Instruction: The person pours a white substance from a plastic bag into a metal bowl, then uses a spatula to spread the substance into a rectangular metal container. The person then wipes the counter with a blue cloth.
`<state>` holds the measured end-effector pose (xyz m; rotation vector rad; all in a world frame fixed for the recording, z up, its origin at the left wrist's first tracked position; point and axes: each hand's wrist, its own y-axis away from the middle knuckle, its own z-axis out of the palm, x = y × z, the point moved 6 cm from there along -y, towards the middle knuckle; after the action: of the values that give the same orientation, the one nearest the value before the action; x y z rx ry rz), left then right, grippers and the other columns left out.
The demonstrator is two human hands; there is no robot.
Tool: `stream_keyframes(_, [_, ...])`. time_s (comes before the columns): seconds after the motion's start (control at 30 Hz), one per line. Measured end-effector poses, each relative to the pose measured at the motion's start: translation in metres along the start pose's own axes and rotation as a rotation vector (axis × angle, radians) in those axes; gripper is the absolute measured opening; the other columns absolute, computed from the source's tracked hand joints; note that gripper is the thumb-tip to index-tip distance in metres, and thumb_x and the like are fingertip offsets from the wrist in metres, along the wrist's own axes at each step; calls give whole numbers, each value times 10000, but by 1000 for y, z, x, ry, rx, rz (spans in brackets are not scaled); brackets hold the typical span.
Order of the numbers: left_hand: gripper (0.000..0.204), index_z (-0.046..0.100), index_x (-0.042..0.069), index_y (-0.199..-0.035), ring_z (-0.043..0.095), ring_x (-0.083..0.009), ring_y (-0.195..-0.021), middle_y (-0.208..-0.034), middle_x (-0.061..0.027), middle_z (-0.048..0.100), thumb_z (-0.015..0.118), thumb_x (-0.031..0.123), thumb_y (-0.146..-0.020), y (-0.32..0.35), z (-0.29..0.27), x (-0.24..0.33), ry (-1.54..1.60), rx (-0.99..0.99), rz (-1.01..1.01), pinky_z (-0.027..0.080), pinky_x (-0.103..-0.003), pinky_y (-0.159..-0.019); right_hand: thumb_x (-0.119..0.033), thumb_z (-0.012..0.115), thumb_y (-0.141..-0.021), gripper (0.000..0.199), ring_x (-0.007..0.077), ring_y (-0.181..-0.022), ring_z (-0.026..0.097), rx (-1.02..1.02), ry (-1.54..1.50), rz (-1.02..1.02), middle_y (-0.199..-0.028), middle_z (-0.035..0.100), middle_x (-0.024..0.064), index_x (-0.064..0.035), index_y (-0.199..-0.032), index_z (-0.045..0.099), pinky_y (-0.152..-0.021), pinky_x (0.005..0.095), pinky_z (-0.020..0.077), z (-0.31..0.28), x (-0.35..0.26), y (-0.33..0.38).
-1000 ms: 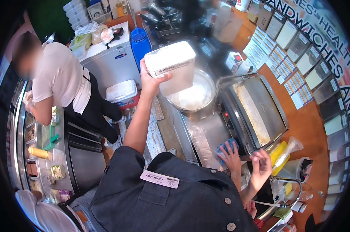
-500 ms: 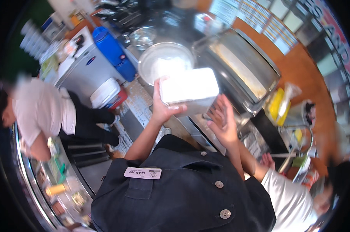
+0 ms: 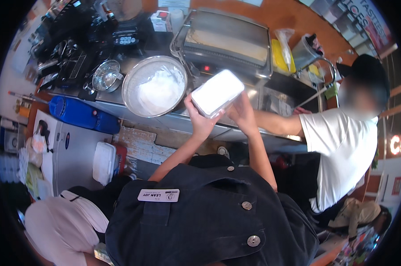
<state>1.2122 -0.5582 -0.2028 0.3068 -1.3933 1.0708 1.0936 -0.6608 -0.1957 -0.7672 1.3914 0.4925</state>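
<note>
A rectangular, see-through tub (image 3: pixel 217 94) with a bright white top is held up in front of me. Glare hides whether the white is a lid or what fills it. My left hand (image 3: pixel 202 119) is closed round its left lower side, with the thumb along the near face. At the right side, my right hand (image 3: pixel 242 114) supports it, fingers partly hidden behind the tub. Just left of the tub, a large steel bowl (image 3: pixel 128 101) stands on the counter with a heap of white powder (image 3: pixel 158 91) in it, apart from my hands.
A steel-framed griddle (image 3: pixel 227 42) stands behind the tub. Left of the bowl are a small metal bowl (image 3: pixel 106 76) and a blue jerrycan (image 3: pixel 78 113). A co-worker in a white shirt (image 3: pixel 338 150) reaches toward the sink (image 3: pixel 293 84) on my right. Another person (image 3: pixel 63 226) bends at lower left.
My view has swung, so bowl and griddle appear further left. My right hand, apart from the tub with spread fingers before, now meets its right side. My left hand still grips it.
</note>
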Motion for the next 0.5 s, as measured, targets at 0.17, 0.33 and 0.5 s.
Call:
stream_keyframes(0.17, [891, 239, 7, -1253, 420, -225, -1139, -1198, -136, 392, 825, 85, -586, -11, -9, 39, 14, -23, 23, 368, -349, -962, 123, 520, -683, 779, 279, -1295, 360, 76, 159, 89, -1320, 421, 178, -12, -1395, 235, -1047, 427, 329, 12, -50, 8])
stream_keyframes(0.33, [890, 250, 10, -1248, 447, -208, -1121, -1190, -128, 413, 828, 45, -572, -36, -22, 84, 54, 0, 69, 407, -334, -943, 72, 511, -710, 690, 291, -1252, 422, -12, 335, -24, -1264, 486, 194, 0, -1368, 312, -1008, 440, 365, 23, -114, -7])
stream_keyframes(0.5, [893, 270, 10, -1235, 469, -204, -1097, -1172, -123, 433, 841, 44, -550, -55, -24, 120, -16, -1, 196, 428, -316, -920, 19, 552, -717, 749, 276, -1238, 432, -1, 284, -101, -1304, 468, 159, -57, -1405, 267, -985, 416, 370, 35, -126, -15])
